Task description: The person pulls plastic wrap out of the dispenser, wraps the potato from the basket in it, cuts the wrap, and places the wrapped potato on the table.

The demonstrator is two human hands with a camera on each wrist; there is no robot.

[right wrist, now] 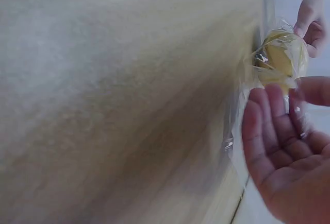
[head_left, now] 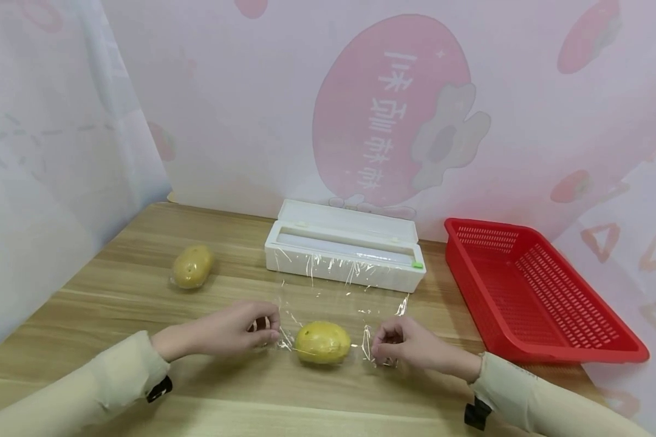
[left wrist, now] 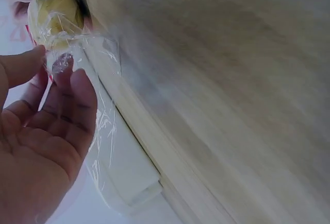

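A yellow oval fruit, mango-like [head_left: 322, 343], lies near the table's front, covered by clear plastic wrap [head_left: 339, 303] that stretches back to the white wrap dispenser box [head_left: 344, 270]. Left of the fruit, my left hand [head_left: 240, 328] pinches the film's edge between thumb and fingertips. On the other side, my right hand [head_left: 410, 343] pinches the opposite edge, where the film is bunched. Creased film [left wrist: 108, 54] trails past the fingers in the left wrist view. The right wrist view has the film-covered fruit [right wrist: 281, 59] just beyond the fingertips.
Another yellow fruit [head_left: 192, 267], in film, lies at the back left. The dispenser's lid [head_left: 347, 221] stands raised, with a green slider [head_left: 417, 264] at its right end. A red plastic basket [head_left: 525, 291] stands on the right. A printed cloth [head_left: 240, 121] hangs behind the table.
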